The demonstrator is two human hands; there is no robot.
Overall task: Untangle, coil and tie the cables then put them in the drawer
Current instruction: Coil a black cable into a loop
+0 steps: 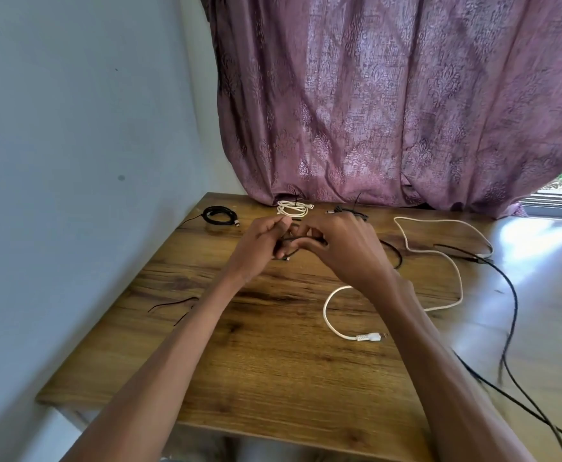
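Both hands meet above the middle of the wooden table [266, 368]. My left hand [259, 248] and my right hand [343, 251] are each shut on a thin black cable [293, 240] that runs between them; its loop trails out to the right of my right hand. A loose white cable [456, 278] snakes over the right side, its plug lying near my right forearm. A long black cable [509, 301] hangs off the right edge. At the back lie a tied black coil [221, 215], a tied white coil [293, 208] and another dark bundle [349, 210].
Two thin black ties [176, 305] lie near the table's left edge. A grey wall runs along the left. A purple curtain [389, 111] hangs behind the table and touches its back edge. No drawer is in view.
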